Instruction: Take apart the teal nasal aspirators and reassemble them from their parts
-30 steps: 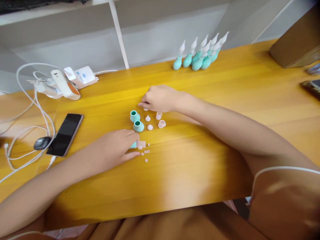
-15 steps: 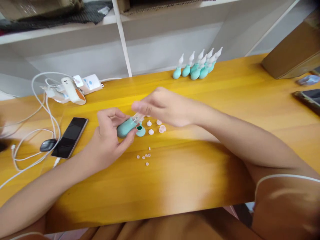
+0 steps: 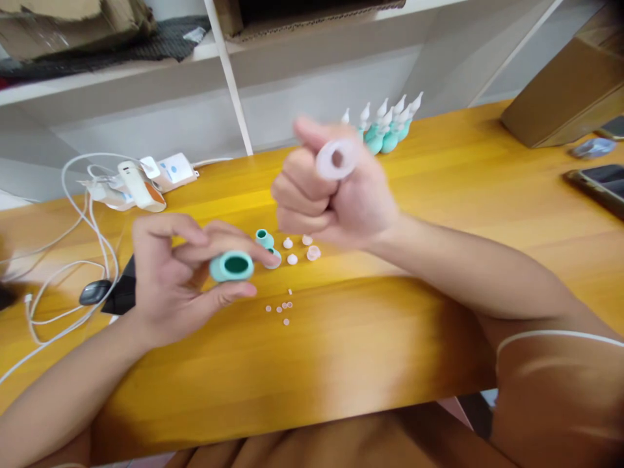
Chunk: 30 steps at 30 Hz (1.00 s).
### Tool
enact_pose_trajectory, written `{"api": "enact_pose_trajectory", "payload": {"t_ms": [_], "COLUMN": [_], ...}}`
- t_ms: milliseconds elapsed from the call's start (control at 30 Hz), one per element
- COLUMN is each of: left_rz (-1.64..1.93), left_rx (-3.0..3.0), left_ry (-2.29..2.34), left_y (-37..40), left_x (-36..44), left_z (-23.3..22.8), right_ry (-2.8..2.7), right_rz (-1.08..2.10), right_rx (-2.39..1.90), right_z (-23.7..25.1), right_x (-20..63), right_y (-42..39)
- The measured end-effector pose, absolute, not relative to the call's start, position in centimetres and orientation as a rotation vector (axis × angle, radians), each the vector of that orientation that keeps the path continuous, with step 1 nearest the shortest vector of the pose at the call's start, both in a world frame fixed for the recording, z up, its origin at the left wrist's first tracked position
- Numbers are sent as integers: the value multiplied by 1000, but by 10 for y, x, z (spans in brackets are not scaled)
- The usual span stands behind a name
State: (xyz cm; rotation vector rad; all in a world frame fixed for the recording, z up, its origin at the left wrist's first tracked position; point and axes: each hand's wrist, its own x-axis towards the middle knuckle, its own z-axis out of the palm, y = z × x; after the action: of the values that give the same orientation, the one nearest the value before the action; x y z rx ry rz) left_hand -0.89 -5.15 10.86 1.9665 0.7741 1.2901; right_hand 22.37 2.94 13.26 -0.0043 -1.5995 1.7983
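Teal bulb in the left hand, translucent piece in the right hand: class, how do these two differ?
Colour: the teal bulb is opaque blue-green; the translucent piece is cloudy white.
Opening: the bulb has a thin rim around a wide, dark mouth, while the piece shows a broad, pale ring around a small hole.
Holder: the left hand holds the bulb, the right hand the piece.
Shared: both turn a round, open end toward the camera.
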Motion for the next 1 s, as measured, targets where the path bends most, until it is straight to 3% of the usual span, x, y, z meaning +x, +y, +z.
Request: {"api": "enact_pose_trajectory", "payload": {"t_ms": [67, 200, 300, 400, 567, 1000], "left_rz": [1293, 1402, 1443, 1337, 1183, 1091], "left_rx": [1918, 1892, 1871, 1853, 1785, 1712], "left_ry": [771, 944, 1120, 1322, 1289, 1268], "left_y": [-38, 4, 31, 42, 38, 36], "left_x": [-9, -23, -40, -48, -40, -31], "left_z": [106, 77, 47, 25, 9, 4], "right_ry": [-1749, -2387, -2653, -2837, -2986, -3047], "right_rz": [1542, 562, 240, 146, 50, 268], "right_rx": [-242, -929, -1321, -1524, -1634, -1674], "right_z": [147, 149, 128, 105, 87, 88], "right_x": [239, 265, 266, 256, 241, 243], "right_y": [38, 65, 84, 95, 98, 101]}}
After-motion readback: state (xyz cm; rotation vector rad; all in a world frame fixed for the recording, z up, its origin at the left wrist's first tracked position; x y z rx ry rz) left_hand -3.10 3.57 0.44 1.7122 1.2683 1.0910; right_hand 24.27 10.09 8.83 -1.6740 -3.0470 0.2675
